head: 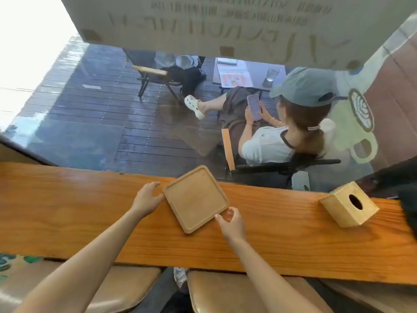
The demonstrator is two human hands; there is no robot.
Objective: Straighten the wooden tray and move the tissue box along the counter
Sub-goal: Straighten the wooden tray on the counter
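Note:
A square light wooden tray [195,198] lies empty on the orange-brown wooden counter [79,213], turned at an angle to the counter's edge. My left hand [147,197] rests against the tray's left corner, fingers spread. At the tray's near right edge, the fingers of my right hand [231,223] are curled and touching the rim. A wooden cube tissue box [348,204] with a round dark hole on top stands farther right on the counter, apart from both hands.
A window pane runs along the counter's far edge; beyond it a person in a cap [302,86] sits on a chair looking at a phone. Two tan padded stools [225,292] stand below the counter's near edge. A dark object [408,206] sits at the counter's far right.

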